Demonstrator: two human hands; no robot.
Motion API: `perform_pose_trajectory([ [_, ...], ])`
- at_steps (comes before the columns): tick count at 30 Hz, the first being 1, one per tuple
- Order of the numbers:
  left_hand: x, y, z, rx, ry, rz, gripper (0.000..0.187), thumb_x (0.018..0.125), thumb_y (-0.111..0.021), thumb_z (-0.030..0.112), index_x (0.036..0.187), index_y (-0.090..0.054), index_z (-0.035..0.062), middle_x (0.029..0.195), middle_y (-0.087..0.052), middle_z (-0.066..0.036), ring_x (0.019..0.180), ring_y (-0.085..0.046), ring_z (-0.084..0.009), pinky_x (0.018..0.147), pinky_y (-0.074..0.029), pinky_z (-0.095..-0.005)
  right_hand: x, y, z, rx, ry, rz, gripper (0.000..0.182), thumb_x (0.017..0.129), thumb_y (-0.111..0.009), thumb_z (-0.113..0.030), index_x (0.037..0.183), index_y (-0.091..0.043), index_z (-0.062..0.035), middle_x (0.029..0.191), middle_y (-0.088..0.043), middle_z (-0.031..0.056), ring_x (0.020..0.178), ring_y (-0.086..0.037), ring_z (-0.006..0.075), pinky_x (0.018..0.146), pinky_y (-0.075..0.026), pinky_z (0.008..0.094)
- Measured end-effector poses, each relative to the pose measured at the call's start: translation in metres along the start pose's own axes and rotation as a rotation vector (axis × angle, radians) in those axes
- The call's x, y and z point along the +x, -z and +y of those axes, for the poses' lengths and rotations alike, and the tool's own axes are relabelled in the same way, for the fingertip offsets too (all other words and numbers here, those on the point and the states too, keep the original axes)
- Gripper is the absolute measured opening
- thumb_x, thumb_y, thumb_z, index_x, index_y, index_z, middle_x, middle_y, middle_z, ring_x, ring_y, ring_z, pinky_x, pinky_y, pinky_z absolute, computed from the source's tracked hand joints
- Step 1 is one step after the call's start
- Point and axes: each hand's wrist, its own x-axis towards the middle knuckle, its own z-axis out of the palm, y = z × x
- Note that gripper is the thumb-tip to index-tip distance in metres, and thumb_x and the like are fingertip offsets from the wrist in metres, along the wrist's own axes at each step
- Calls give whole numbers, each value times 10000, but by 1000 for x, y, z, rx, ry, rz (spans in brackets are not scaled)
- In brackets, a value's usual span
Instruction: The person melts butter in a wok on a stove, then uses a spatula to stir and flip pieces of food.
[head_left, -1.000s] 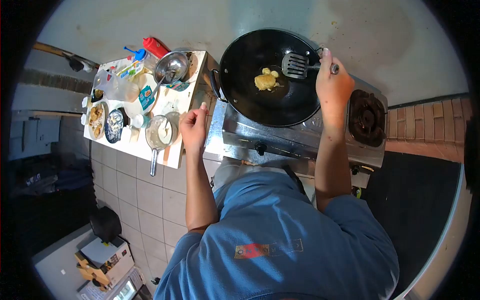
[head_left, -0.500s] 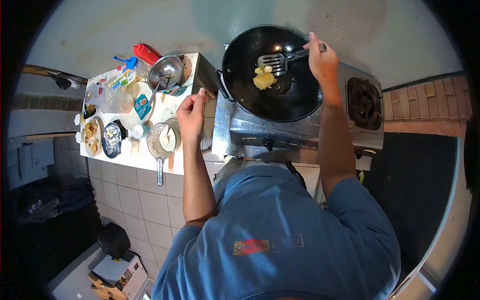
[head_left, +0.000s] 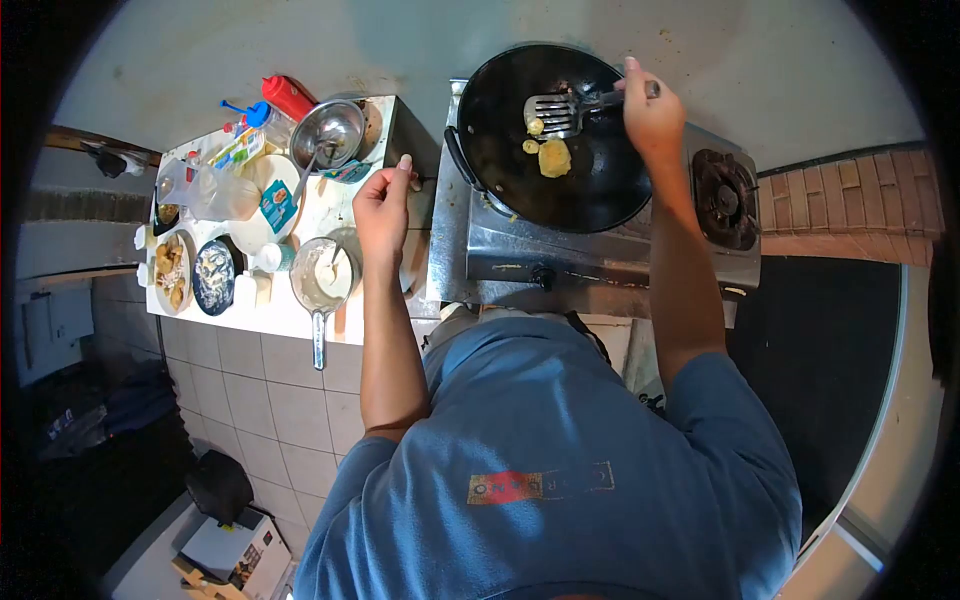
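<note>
A dark wok (head_left: 600, 190) sits on the steel stove. My right hand (head_left: 654, 112) is closed round the handle of a slotted spatula (head_left: 556, 114), whose head rests inside the wok. Just below the spatula head lie a flat yellow piece of food (head_left: 554, 158) and two small round pieces. My left hand (head_left: 384, 205) is raised between the side table and the wok, touching neither; its fingers are curled with the thumb against them, and nothing can be made out between them.
On the white side table (head_left: 260, 318) at the left stand a metal bowl (head_left: 338, 128), a saucepan of white batter (head_left: 325, 275), a red bottle (head_left: 287, 98), a black plate (head_left: 214, 277) and an oval dish (head_left: 172, 270). A second burner (head_left: 724, 200) is right of the wok.
The wok has tilted and shifted slightly. The food pieces lie further right in the view, and the spatula head has moved up and a little right. My left hand keeps its pose.
</note>
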Motion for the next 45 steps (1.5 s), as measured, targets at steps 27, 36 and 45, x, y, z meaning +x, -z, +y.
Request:
perform_pose_trajectory([
  [27,23,-18,-6,4,27,-70,279,861,-627,291,749,-636,35,656,-509,67,606,-374,-30,565,-292,-188,-91,63,-33,-88,338,-101,157,799,-676,-164,762,-639,-16,708,-633,116,593,-615,244,536,-467,306],
  [36,19,-28,3,-10,-12,-56,279,859,-631,281,683,-599,67,603,-408,102,564,-292,-16,508,-212,-198,-102,42,-2,-70,204,76,154,827,-645,-152,754,-645,-16,635,-610,126,528,-592,209,504,-449,294],
  [45,18,-21,-1,11,20,-55,283,853,-636,280,735,-642,23,642,-539,47,589,-390,-26,547,-309,-193,-95,51,-10,182,-93,155,244,887,-588,-195,771,-652,10,560,-593,58,541,-529,30,491,-414,213],
])
